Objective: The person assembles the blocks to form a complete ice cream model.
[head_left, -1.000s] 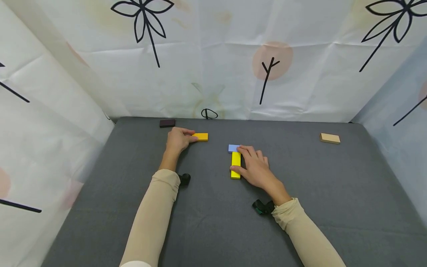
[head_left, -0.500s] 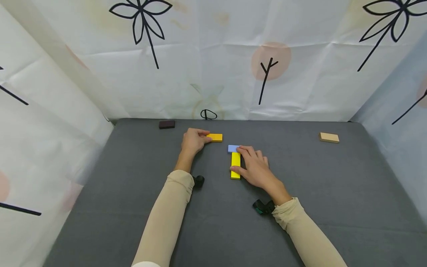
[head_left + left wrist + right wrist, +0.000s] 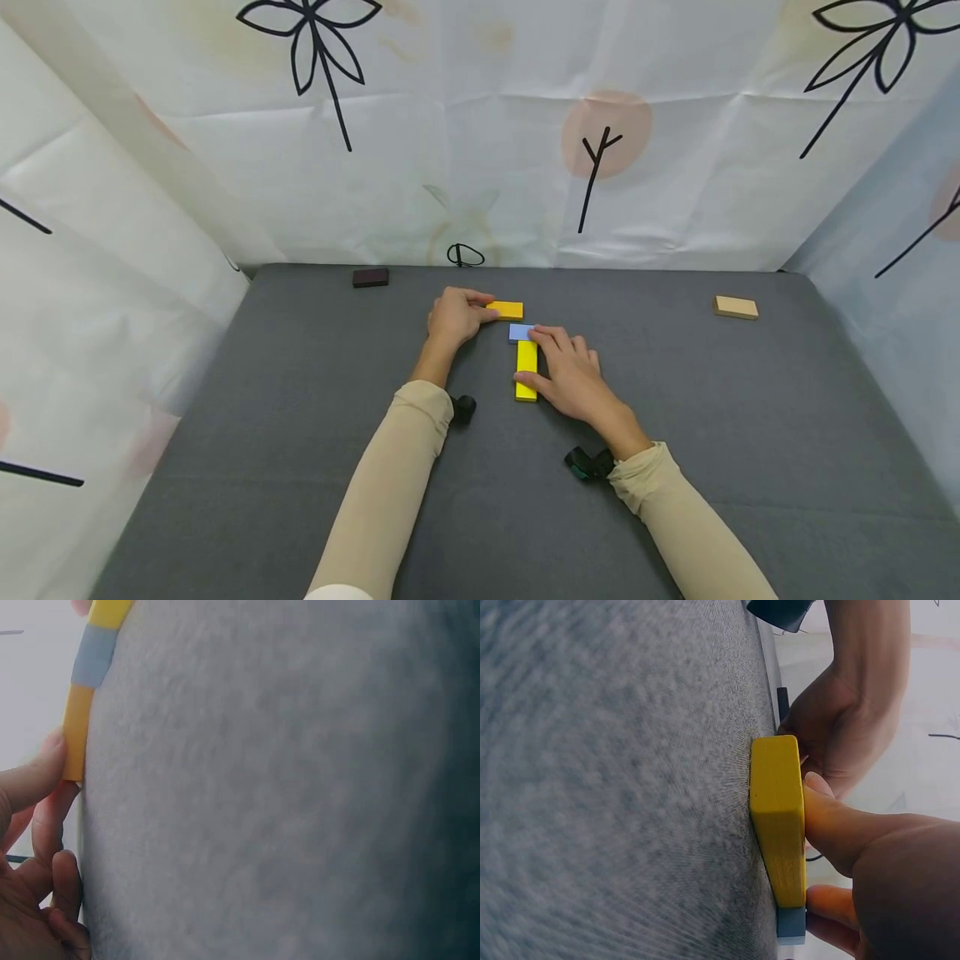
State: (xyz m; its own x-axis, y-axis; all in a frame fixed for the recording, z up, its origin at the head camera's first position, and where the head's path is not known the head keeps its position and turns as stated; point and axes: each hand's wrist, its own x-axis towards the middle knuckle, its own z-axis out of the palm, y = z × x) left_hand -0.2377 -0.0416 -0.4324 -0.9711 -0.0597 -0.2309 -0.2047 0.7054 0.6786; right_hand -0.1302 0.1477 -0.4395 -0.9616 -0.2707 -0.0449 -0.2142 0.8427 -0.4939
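Note:
Between thumb and fingers, my left hand pinches one end of an orange-yellow block. That block lies lengthwise across the table, just behind a light blue block. A bright yellow block points toward me, its far end against the blue one. My right hand rests on these two, thumb on the yellow block and fingertips on the blue one, partly covering it. In the right wrist view the thumb lies flat on top of the yellow block.
A dark brown block lies near the table's back edge at the left. Toward the back right lies a pale wooden block. Patterned white cloth encloses the grey table behind and at both sides.
My left hand has slid the orange-yellow block to the right, from near the dark block to just behind the blue one. The right hand has stayed on its two blocks.

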